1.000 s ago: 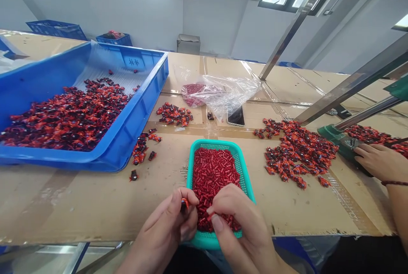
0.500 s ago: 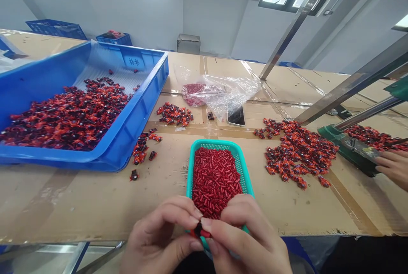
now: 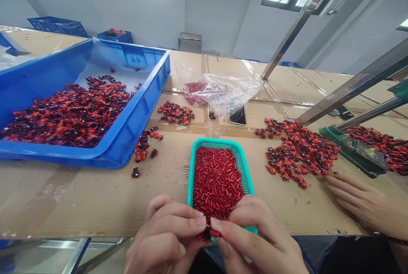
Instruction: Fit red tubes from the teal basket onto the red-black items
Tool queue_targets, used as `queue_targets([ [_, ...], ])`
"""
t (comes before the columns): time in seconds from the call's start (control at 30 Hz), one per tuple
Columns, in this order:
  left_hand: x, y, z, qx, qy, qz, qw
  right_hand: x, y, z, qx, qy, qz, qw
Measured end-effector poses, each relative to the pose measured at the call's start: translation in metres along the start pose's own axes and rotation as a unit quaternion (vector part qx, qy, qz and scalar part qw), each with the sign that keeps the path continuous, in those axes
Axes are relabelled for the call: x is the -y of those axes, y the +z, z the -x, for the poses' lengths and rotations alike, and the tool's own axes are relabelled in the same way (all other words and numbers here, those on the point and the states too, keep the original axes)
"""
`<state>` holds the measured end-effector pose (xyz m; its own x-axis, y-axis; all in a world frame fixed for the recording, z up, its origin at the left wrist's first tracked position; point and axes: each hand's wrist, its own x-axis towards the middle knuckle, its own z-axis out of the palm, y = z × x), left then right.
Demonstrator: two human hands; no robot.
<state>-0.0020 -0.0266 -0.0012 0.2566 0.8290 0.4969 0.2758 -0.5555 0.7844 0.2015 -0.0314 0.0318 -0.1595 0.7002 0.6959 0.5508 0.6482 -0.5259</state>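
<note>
My left hand (image 3: 165,235) and my right hand (image 3: 255,240) meet at the table's near edge, fingertips pinched together on one small red and black part (image 3: 208,233). Just beyond them stands a teal basket (image 3: 191,172) filled with small red tubes (image 3: 216,182). On my left a big blue tray (image 3: 134,125) holds a heap of red and black parts (image 3: 63,110). Another pile of such parts (image 3: 299,150) lies on the cardboard to my right.
Another person's hand (image 3: 360,201) rests flat on the table at the right, near a green press base (image 3: 357,152). A clear plastic bag (image 3: 223,89) with red tubes and a phone (image 3: 237,116) lie behind the basket. Loose parts (image 3: 145,144) are scattered beside the tray.
My hands came together from over the basket and now pinch one part at the table's edge. The other person's hand slid from the press toward the pile on the right.
</note>
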Motion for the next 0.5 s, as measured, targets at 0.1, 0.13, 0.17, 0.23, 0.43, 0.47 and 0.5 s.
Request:
queue_targets([
  [0.1, -0.003, 0.003, -0.012, -0.035, 0.081, -0.073, 0.993, -0.001, 0.003, 0.003, 0.002, -0.015, 0.023, 1.000],
  [0.13, -0.003, 0.004, -0.015, -0.037, 0.090, -0.088, 0.991, -0.002, 0.004, 0.004, -0.004, -0.021, 0.039, 0.999],
  [0.17, -0.003, 0.003, -0.017, -0.039, 0.095, -0.099, 0.990, -0.003, 0.005, 0.005, -0.007, -0.029, 0.059, 0.998],
  [0.23, -0.001, 0.001, -0.018, -0.029, 0.102, -0.119, 0.987, -0.005, 0.003, 0.006, -0.005, -0.046, 0.097, 0.994],
  [0.43, -0.002, 0.003, -0.014, -0.039, 0.089, -0.135, 0.986, -0.005, -0.004, 0.009, 0.093, 0.091, -0.116, 0.985],
  [0.47, -0.003, 0.004, -0.015, -0.043, 0.088, -0.126, 0.987, -0.004, -0.005, 0.010, 0.106, 0.127, -0.175, 0.971],
  [0.5, -0.005, 0.006, -0.016, -0.045, 0.087, -0.114, 0.989, -0.004, -0.004, 0.012, 0.118, 0.156, -0.226, 0.954],
])
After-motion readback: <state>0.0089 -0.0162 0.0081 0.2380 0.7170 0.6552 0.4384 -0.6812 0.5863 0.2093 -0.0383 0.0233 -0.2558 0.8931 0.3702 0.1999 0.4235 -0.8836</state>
